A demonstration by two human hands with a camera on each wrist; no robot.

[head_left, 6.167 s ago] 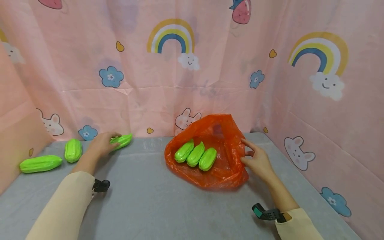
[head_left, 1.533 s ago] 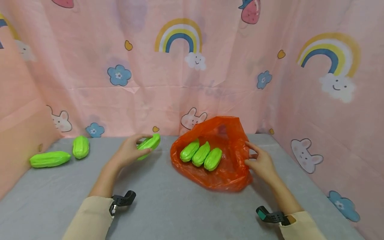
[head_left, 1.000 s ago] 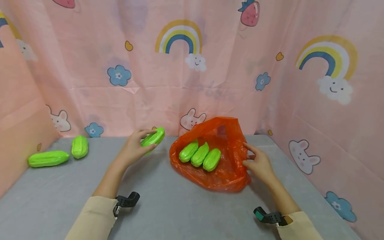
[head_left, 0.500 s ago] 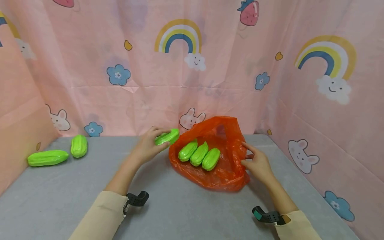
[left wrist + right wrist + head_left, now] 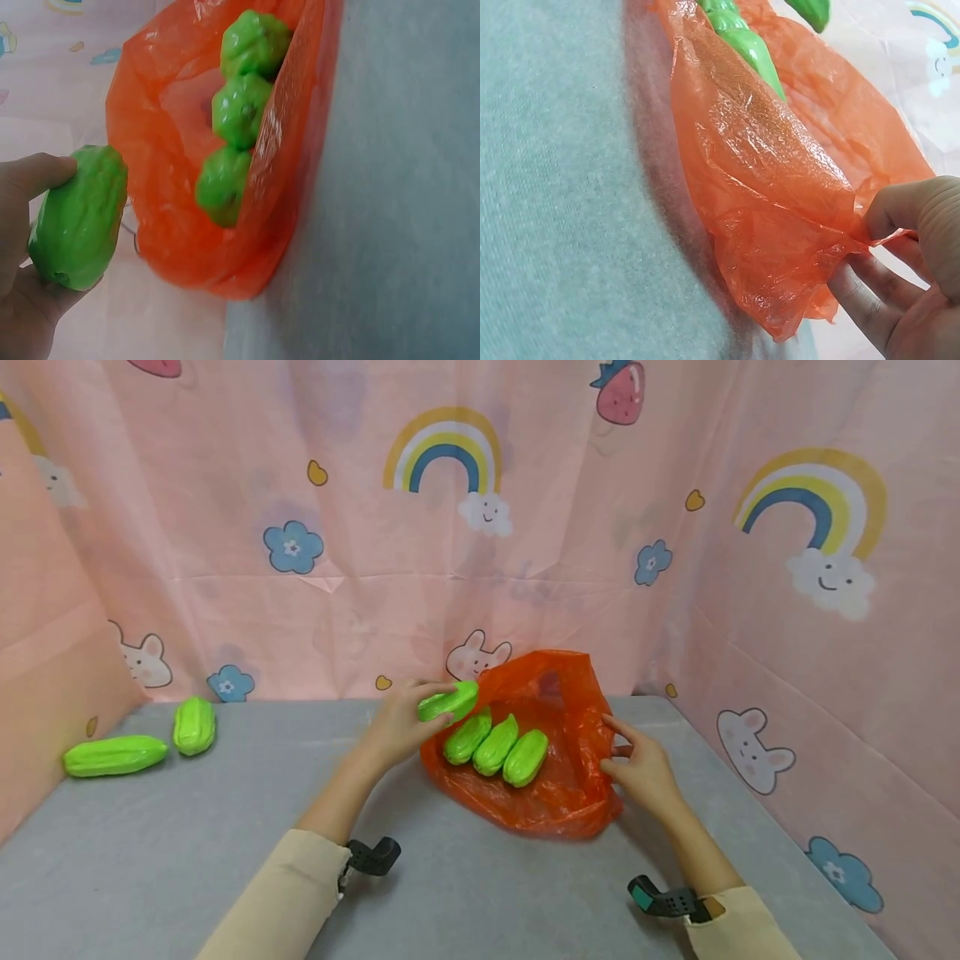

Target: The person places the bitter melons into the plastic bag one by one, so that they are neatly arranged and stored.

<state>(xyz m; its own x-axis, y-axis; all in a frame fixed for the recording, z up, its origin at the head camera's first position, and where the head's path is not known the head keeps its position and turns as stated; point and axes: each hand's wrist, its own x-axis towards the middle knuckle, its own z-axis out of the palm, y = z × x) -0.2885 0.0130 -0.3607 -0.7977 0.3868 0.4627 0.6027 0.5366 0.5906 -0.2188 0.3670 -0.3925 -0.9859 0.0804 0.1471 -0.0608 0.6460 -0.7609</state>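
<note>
Between thumb and fingers my left hand [image 5: 401,722] grips a bright green ridged gourd [image 5: 448,700], raised at the left rim of the red plastic bag [image 5: 577,760]. In the left wrist view the held gourd [image 5: 79,217] is glossy and apart from the bag's film. My right hand [image 5: 647,772] pinches the bag's right edge; the right wrist view shows the thumb and fingers on the gathered film [image 5: 859,240]. Inside the open-mouthed bag, three similar gourds [image 5: 496,745] lie side by side.
Two more green gourds lie at the far left of the grey table [image 5: 225,860]: a long one [image 5: 115,756] and a shorter one [image 5: 194,726] near the back edge. A pink patterned curtain [image 5: 360,627] encloses the back and sides.
My left hand took hold of a gourd at the back left, lifted it and carried it right to the bag's rim. My right hand stays at the bag's edge.
</note>
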